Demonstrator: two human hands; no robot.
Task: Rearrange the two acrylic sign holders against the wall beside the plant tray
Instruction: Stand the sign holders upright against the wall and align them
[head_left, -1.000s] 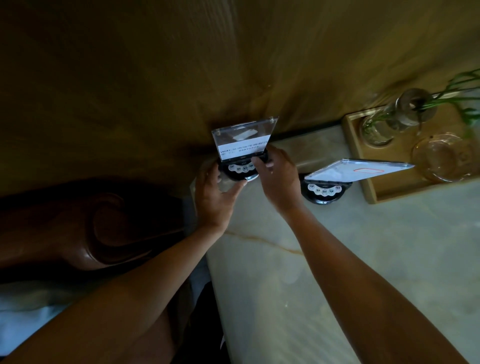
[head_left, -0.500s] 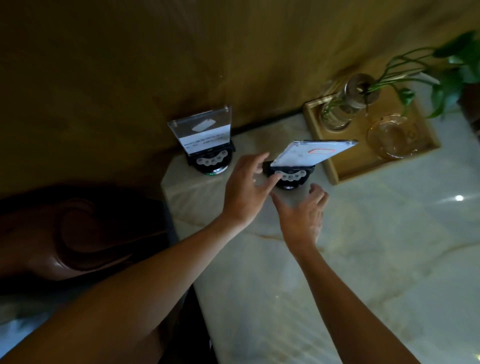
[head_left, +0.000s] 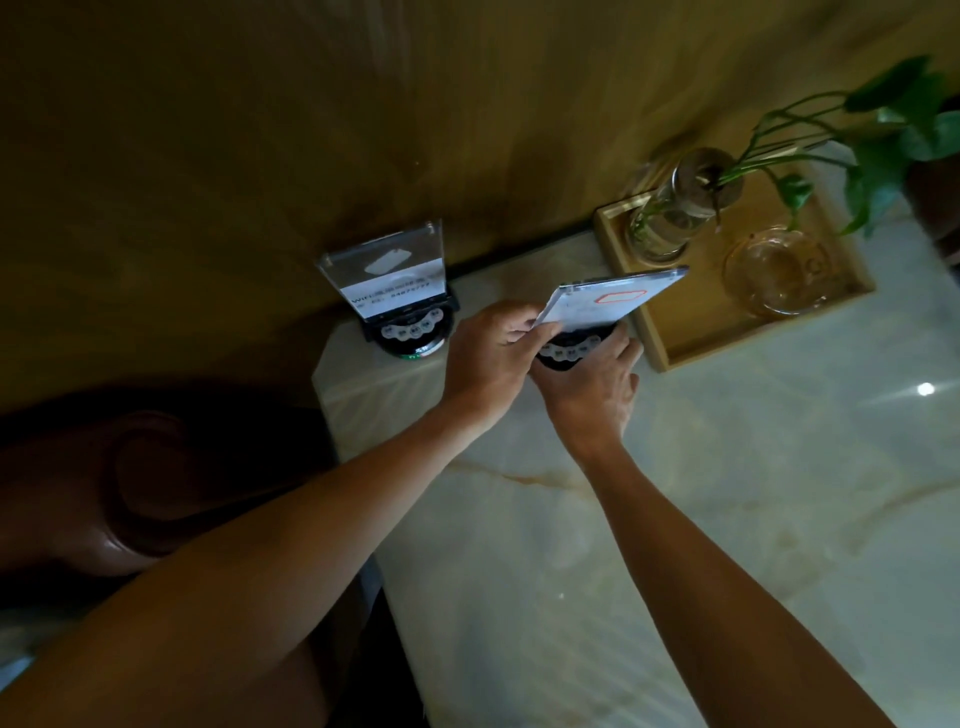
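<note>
You are gripping second sign holder (head_left: 597, 306), frame center: left hand (head_left: 493, 358) pinching panel, right hand (head_left: 592, 384) cupping base; next, seat against wall (head_left: 467, 130) beside plant tray (head_left: 675, 353).

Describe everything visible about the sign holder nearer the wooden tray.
The right sign holder is a clear acrylic panel with a white insert bearing a red-outlined shape, tilted steeply back on a round black base with pale buttons. It stands on the marble top, beside the wooden tray. The left hand pinches its panel corner; the right hand cups the base.
</note>
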